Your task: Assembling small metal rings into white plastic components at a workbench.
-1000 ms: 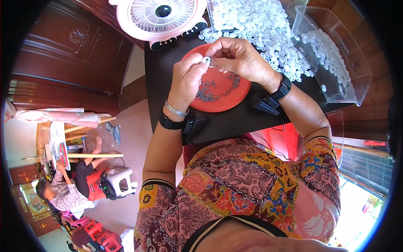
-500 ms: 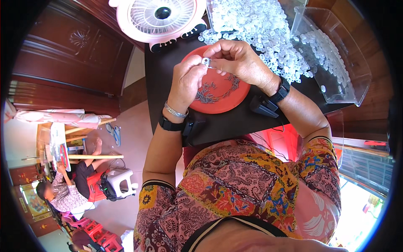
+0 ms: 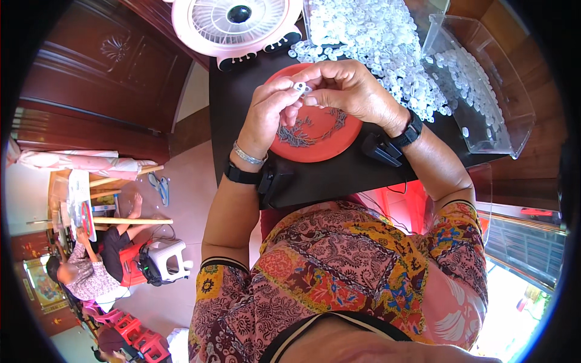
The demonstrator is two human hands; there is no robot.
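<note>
My left hand pinches a small white plastic piece with a dark hole between thumb and forefinger, above a red round plate. Close beside it, my right hand curls its thumb and forefinger together at the right end of the piece. What those right fingertips hold is too small to make out. Many thin grey screw-like pins lie in the plate, partly under my hands.
White plastic pieces heap behind the plate. A clear bin of similar pieces tilts at right. A pink fan stands back left on the dark table. Far left, a person sits near stools.
The white piece has turned slightly in my left fingers and moved a little to the right. My right fingertips have shifted around its right end. The view has moved slightly.
</note>
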